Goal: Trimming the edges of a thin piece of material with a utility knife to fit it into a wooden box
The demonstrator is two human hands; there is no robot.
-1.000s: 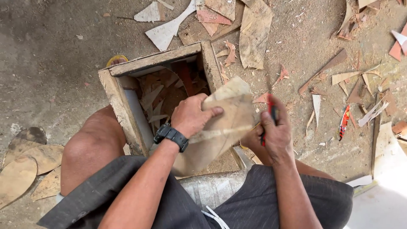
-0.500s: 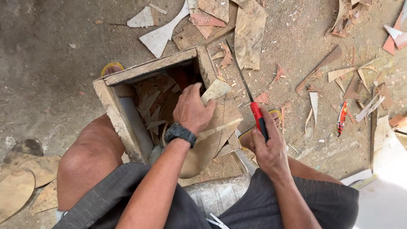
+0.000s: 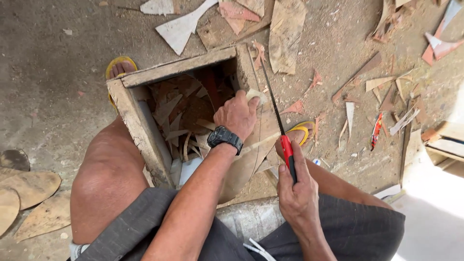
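Sitting over a rough wooden box (image 3: 140,128) on the ground, I press my left hand (image 3: 237,115) flat and closed down on a thin curved wooden piece (image 3: 251,154) that lies across the box's right edge, fingers curled over its upper end. A black wristwatch (image 3: 224,137) sits on that wrist. My right hand (image 3: 298,193) is clamped around the red handle of a small saw (image 3: 280,121), its narrow dark blade running up and away from me, just beside the right edge of the wooden piece and close to my left fingertips. The box is open at the top and holds a heap of wood offcuts (image 3: 186,111). My feet wear yellow sandals: one (image 3: 118,65) shows beyond the far left corner of the box, the other (image 3: 302,131) just right of the saw blade. Scraps of wood (image 3: 285,34) litter the dusty floor beyond the box, and flat rounded wooden pieces (image 3: 29,186) lie at my left.
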